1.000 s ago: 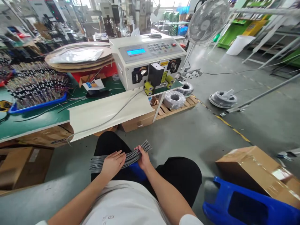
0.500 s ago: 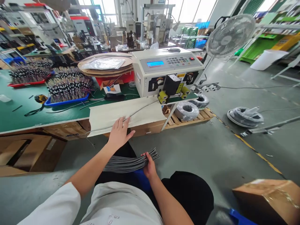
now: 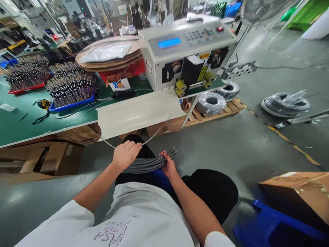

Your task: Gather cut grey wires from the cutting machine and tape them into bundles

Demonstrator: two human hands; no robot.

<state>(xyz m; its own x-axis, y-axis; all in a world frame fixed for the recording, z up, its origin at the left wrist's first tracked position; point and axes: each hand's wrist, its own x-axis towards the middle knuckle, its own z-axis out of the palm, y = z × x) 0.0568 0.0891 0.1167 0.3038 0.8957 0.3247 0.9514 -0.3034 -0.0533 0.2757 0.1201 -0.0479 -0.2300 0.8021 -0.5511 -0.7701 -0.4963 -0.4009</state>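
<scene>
From the head camera, the left fingers [image 3: 132,147] are closed around a single grey cable [image 3: 160,129], one end arcing up to their right. The right fingers [image 3: 167,157] clasp a grey cable bundle [image 3: 147,165] near its ends, over the lap, seemingly keeping it together. Beyond the left fingers, a cream chute [image 3: 136,115] slopes below the wire-stripping machine [image 3: 151,56], probably to support cable.

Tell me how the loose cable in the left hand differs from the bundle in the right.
The loose cable is a single strand, while the bundle is many strands gathered together.
The loose cable bows in a curve, poking out on both sides of the left hand; the bundle runs straighter, its ends slightly fanned beyond the right hand.
Both are grey and thin-stranded.
</scene>
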